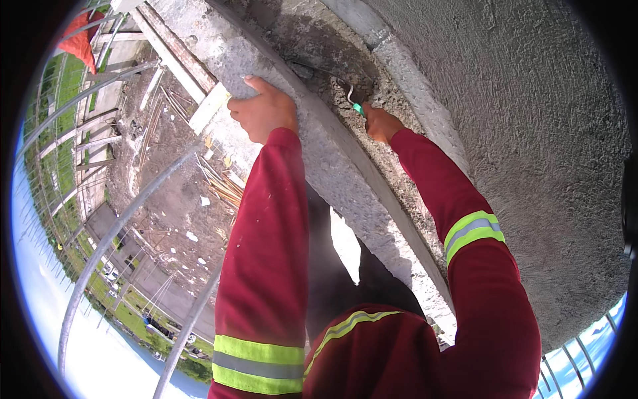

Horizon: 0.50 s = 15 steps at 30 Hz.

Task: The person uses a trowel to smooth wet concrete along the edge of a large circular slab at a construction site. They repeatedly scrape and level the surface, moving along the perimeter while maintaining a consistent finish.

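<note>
My right hand [383,124] is closed round the green handle of a trowel [359,108]. Its bent metal neck leads to a dark blade, down against rough, crumbly mortar [345,100] in the trough between a concrete ledge [352,169] and the wall. Over on the left, my left hand [264,112] braces on the ledge. Its fingers curl at the outer side, close to the pale end of a wooden board [210,108], and the thumb points away from me.
A grey, rough-plastered wall [531,133] curves up on the right. Beyond the ledge, metal poles [119,226] cross above a drop to ground strewn with timber [222,183] and debris. An orange-red cloth [81,43] hangs at the far left.
</note>
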{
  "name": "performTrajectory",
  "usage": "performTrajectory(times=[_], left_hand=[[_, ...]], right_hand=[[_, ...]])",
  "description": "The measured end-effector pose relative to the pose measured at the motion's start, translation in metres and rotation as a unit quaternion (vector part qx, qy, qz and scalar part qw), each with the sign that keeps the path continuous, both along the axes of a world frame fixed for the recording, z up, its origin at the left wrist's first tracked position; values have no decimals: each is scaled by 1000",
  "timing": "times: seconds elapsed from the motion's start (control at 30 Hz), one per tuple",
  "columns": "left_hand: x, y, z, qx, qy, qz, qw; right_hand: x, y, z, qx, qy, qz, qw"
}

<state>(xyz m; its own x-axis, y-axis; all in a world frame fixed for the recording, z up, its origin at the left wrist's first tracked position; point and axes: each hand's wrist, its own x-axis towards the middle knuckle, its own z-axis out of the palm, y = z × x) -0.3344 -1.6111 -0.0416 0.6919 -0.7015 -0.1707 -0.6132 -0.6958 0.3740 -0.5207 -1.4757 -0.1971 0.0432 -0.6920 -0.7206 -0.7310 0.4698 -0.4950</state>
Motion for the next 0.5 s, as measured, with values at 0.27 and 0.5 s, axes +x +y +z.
performTrajectory(times=[0.27,0.5], left_hand=[[0,1,1,-5,4,1,1000],[0,0,2,-1,4,0,1000]], right_hand=[[-49,155,79,-12,15,-81,996],[-48,277,111,73,-16,-322,944]])
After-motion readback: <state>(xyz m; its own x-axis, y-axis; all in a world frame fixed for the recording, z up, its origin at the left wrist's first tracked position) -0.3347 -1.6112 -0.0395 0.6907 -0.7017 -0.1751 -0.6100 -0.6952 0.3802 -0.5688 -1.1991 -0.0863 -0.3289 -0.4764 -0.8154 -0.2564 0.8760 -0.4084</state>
